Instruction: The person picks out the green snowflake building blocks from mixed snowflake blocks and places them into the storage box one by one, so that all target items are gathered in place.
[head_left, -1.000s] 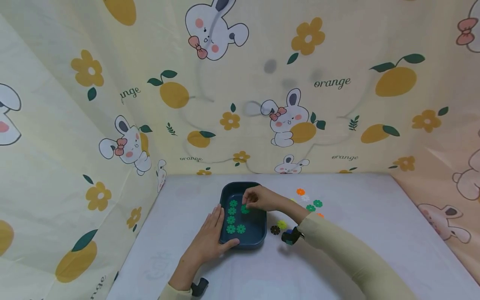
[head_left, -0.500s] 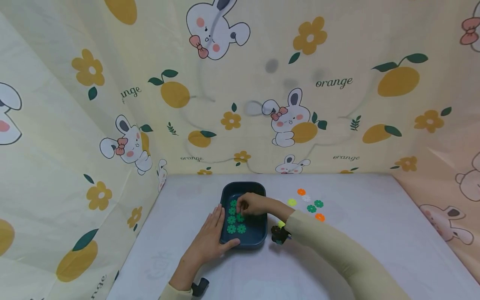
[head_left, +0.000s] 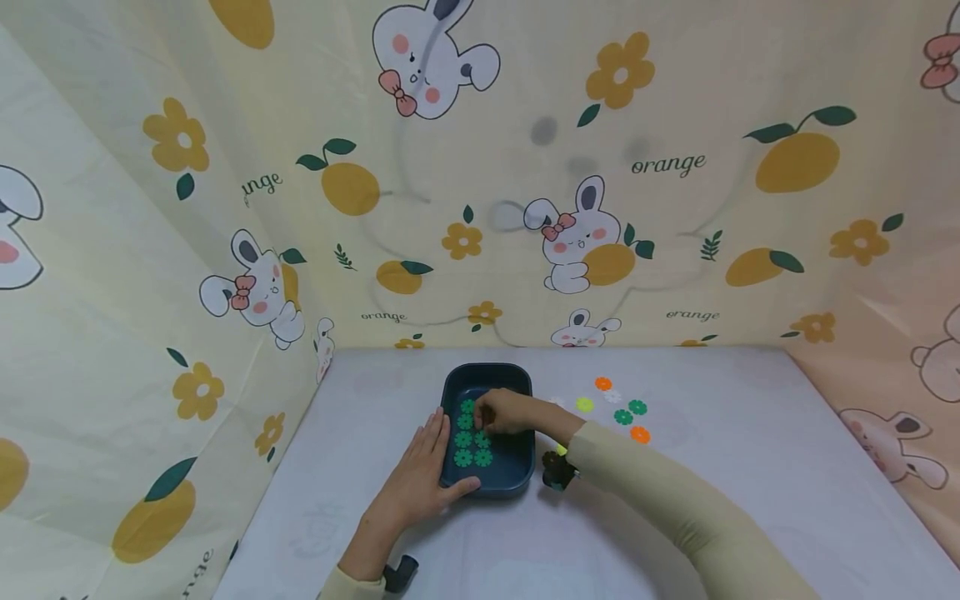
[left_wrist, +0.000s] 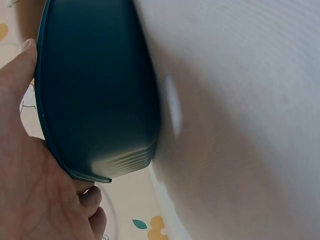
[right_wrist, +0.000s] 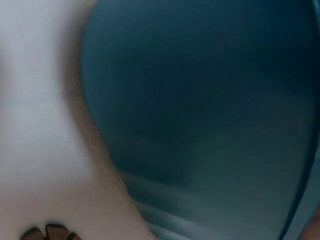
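A dark blue tray (head_left: pixel 510 471) with rounded corners stands on the white table, with several green flower-shaped pieces (head_left: pixel 463 458) in two columns inside it. My left hand (head_left: pixel 420 475) rests along the tray's left side, its fingers straight and the thumb on the near rim. In the left wrist view, the thumb lies over the rim and the other fingers lie beyond it. My right hand (head_left: pixel 506 412) reaches over the tray's right rim, fingers bent, thumb and fingertips pinching a green flower piece (head_left: pixel 482 439) in the second column. The fingertips partly hide this piece.
Right of the tray lie loose flower pieces: orange (head_left: pixel 640 435), green (head_left: pixel 623 417), yellow (head_left: pixel 584 404) and white (head_left: pixel 612 397). A dark brown flower piece (right_wrist: pixel 56 233) lies close to the tray's right side. A printed cloth (head_left: pixel 465 275) hangs behind the table.
My right hand has moved left and nearer with the green flower piece, lowering it into the second column above another green piece. The left hand has stayed put on the tray.
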